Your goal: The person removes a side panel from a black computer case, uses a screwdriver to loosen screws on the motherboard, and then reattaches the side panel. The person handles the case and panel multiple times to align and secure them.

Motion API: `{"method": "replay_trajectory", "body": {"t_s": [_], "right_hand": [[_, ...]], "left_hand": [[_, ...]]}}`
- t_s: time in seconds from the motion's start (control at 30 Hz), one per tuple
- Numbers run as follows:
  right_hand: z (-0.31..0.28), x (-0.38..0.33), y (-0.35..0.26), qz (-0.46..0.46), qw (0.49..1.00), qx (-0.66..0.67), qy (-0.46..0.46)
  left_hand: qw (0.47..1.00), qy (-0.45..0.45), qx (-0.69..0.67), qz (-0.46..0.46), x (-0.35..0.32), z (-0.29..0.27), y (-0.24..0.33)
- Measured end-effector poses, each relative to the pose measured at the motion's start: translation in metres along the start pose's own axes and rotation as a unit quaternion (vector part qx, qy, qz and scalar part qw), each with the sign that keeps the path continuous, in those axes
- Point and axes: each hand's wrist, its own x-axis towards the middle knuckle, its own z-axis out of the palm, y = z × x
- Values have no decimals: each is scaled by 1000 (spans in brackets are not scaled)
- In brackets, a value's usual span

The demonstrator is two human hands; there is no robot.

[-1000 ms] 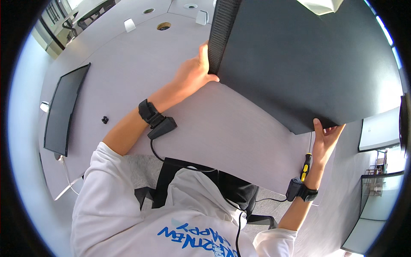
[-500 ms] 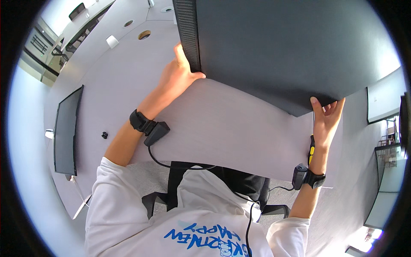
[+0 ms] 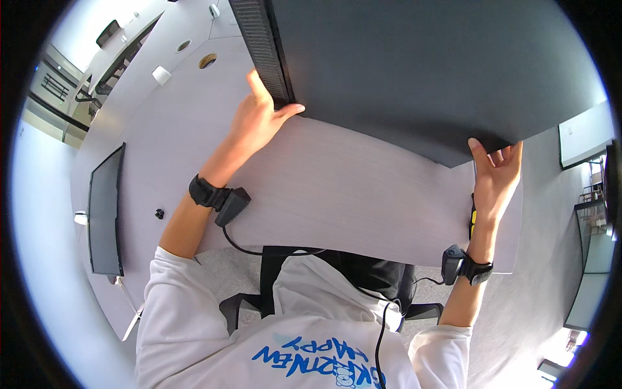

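Note:
A large black computer case (image 3: pixel 414 71) fills the upper right of the view, its broad flat side facing me and its far part cut off by the frame. A ribbed, vented panel (image 3: pixel 264 52) runs down its left edge. My left hand (image 3: pixel 258 120) grips the lower left corner, thumb on the near edge and fingers partly hidden behind the case. At the lower right, my right hand (image 3: pixel 497 170) holds the bottom edge, with the thumb on the flat side and the other fingers curled under. How the case rests beyond its near edge is hidden.
A flat monitor (image 3: pixel 105 211) stands at the table's left, near a small black item (image 3: pixel 159 213). A black-and-yellow hand tool (image 3: pixel 473 217) lies by my right forearm, partly hidden. Cables hang from black wrist devices (image 3: pixel 232 206). The pale table (image 3: pixel 350 188) has a round hole (image 3: pixel 207 61).
The case and my left hand have shifted slightly left and up in the view. Both hands keep their hold. The table and monitor also appear a little turned, as the view moved.

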Motion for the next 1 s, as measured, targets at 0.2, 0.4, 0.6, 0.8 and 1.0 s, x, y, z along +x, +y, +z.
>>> {"method": "replay_trajectory", "body": {"t_s": [0.2,0.4,0.6,0.8,1.0], "right_hand": [[-6,0,3,20,999,-25,5],[-15,-5,8,56,998,-12,-23],[-25,-2,-1,86,995,-31,-36],[-27,-1,8,62,997,-17,-29],[-42,-1,17,35,999,11,-19]], "left_hand": [[994,60,50,80,4,-2,8],[993,107,-22,50,1,4,18],[918,275,160,234,4,-7,37],[905,149,280,284,3,-16,53],[910,131,228,321,-1,-21,79]]}}
